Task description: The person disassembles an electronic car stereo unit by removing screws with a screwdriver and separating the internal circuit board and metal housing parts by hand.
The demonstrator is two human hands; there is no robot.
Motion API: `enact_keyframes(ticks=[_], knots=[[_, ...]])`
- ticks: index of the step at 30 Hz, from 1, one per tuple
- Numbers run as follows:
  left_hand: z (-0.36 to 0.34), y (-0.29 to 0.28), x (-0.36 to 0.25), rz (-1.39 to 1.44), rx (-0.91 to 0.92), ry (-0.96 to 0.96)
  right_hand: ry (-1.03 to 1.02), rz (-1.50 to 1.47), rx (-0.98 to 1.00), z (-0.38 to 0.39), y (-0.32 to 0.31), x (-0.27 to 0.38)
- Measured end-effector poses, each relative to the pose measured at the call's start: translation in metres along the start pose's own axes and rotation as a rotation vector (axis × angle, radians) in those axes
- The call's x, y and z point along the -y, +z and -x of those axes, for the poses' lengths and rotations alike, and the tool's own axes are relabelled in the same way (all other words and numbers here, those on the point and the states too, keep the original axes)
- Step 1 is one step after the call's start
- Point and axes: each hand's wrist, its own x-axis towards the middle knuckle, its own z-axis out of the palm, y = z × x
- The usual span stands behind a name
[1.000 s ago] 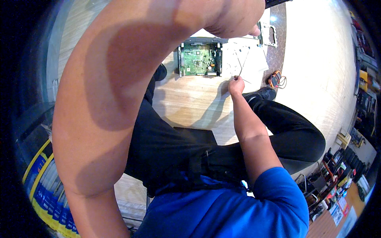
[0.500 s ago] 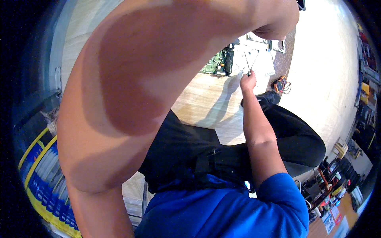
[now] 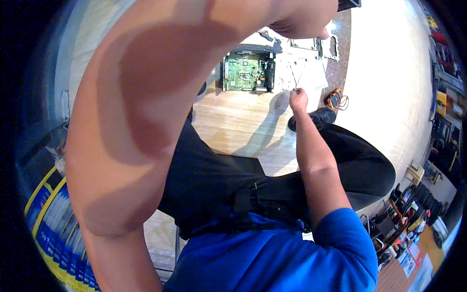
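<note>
My left arm is raised close to the camera and crosses the upper left of the view. Only part of my left hand (image 3: 311, 22) shows at the top edge, its fingers mostly cut off. A black object (image 3: 349, 4) of unclear kind borders it. Lower down, my right hand (image 3: 298, 101) is closed on the near end of a thin V-shaped metal tool (image 3: 296, 73). The tool's two slim arms point away over white paper (image 3: 316, 73). Left of it sits a green circuit board (image 3: 247, 72) in a black frame.
An orange-and-black handheld device (image 3: 334, 99) with a cable lies beside my black shoe (image 3: 314, 118). Metal frame parts (image 3: 333, 47) rest beyond the paper. Blue-and-yellow packages (image 3: 61, 228) stand at lower left; a cluttered tool rack (image 3: 404, 214) is at right.
The view has shifted, so the floor items appear farther left and more of the circuit board shows. My left forearm and hand have moved left in the picture. My right hand keeps its grip.
</note>
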Motion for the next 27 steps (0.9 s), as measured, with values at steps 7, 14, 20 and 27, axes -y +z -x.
enact_keyframes(ticks=[7, 14, 20, 27], knots=[[0.008, -0.002, -0.007, -0.028, 0.146, -0.067, 0.080, 0.029, 0.101, 0.028, 0.009, -0.018], [0.008, -0.004, -0.015, -0.061, 0.306, -0.203, 0.099, -0.098, 0.085, 0.023, 0.014, -0.005], [0.008, 0.006, -0.007, -0.052, 0.083, -0.015, 0.095, -0.132, 0.099, 0.017, 0.023, -0.007], [0.002, 0.000, -0.014, -0.021, 0.174, 0.021, 0.062, -0.104, 0.043, 0.003, 0.027, -0.008]])
